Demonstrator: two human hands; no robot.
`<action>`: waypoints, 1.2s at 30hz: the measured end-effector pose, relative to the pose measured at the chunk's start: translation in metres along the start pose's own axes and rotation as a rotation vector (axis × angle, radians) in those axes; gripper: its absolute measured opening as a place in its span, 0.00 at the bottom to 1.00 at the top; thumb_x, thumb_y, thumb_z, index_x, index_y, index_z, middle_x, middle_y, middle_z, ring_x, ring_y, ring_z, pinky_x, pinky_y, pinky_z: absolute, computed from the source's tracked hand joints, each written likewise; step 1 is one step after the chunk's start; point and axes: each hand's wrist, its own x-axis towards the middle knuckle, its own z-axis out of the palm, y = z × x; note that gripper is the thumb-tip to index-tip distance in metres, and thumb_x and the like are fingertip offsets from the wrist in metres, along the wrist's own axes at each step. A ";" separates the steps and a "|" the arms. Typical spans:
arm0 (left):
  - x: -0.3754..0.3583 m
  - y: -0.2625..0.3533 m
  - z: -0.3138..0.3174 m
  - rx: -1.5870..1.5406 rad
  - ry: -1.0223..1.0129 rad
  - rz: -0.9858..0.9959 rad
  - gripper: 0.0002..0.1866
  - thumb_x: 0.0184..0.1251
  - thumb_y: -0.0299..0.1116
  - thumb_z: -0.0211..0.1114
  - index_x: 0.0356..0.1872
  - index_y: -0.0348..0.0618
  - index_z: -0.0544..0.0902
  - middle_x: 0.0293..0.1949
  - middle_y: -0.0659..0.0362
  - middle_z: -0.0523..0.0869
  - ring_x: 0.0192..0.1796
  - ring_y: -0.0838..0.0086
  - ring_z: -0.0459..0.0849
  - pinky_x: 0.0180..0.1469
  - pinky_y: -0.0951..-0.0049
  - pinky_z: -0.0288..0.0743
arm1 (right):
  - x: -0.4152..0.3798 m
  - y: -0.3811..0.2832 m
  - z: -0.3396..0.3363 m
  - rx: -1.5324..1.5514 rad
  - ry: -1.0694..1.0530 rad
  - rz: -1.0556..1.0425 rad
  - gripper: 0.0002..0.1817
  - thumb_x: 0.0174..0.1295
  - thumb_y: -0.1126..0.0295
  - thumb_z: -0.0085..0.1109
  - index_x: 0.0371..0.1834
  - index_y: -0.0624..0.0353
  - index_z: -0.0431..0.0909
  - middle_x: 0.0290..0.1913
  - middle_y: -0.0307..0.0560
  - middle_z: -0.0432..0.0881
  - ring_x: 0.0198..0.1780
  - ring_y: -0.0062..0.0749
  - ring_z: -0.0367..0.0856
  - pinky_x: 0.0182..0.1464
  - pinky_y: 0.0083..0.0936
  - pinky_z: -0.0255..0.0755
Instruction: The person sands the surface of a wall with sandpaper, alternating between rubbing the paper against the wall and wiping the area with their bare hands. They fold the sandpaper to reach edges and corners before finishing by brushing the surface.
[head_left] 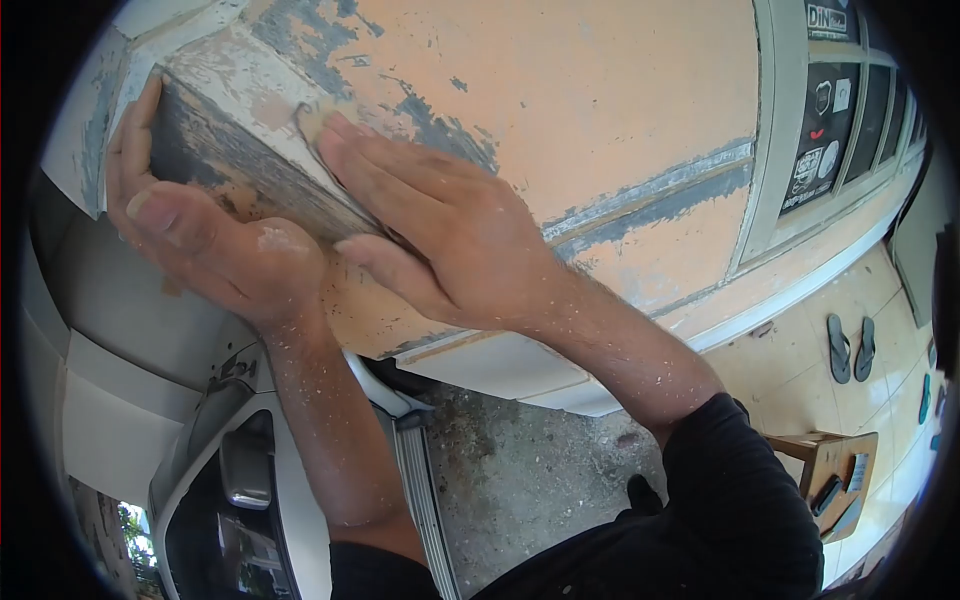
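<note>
My right hand [440, 215] presses flat on the corner of a wall with worn, peeling paint [630, 100]. Under its fingertips shows a thin tan sheet with a dark curled edge, which looks like sandpaper [318, 118]; most of it is hidden by the hand. My left hand [215, 240] lies with fingers stretched along the grey, scraped side face [215, 135] of the same corner, its thumb apart. Nothing is seen in the left hand. Pale dust and flecks cover both forearms.
A car [245, 490] stands close below on the left. At right are a window frame [765, 210] with stickered panes, flip-flops [850, 348] on a tiled floor, and a small wooden stool [835, 465] holding several small items. Stained concrete [520, 460] lies below.
</note>
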 end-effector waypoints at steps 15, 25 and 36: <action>-0.001 0.006 0.005 -0.280 0.087 -0.227 0.48 0.82 0.68 0.20 0.62 0.34 0.78 0.64 0.44 0.75 0.70 0.56 0.74 0.76 0.51 0.68 | -0.021 -0.001 -0.001 0.248 0.015 0.070 0.30 0.73 0.71 0.58 0.77 0.67 0.68 0.77 0.59 0.71 0.78 0.51 0.69 0.80 0.45 0.63; 0.001 0.006 -0.001 -0.046 0.028 -0.079 0.43 0.86 0.59 0.19 0.60 0.34 0.79 0.61 0.43 0.76 0.68 0.54 0.73 0.74 0.51 0.65 | 0.011 -0.002 0.003 0.181 0.066 0.108 0.24 0.76 0.69 0.56 0.73 0.66 0.73 0.70 0.61 0.78 0.72 0.49 0.77 0.74 0.41 0.72; 0.002 0.014 -0.002 -0.027 0.004 -0.089 0.45 0.85 0.61 0.19 0.60 0.33 0.79 0.63 0.41 0.75 0.71 0.53 0.71 0.76 0.47 0.63 | -0.019 -0.019 0.009 0.285 0.150 0.183 0.28 0.73 0.65 0.60 0.75 0.62 0.73 0.74 0.58 0.75 0.75 0.50 0.74 0.77 0.41 0.70</action>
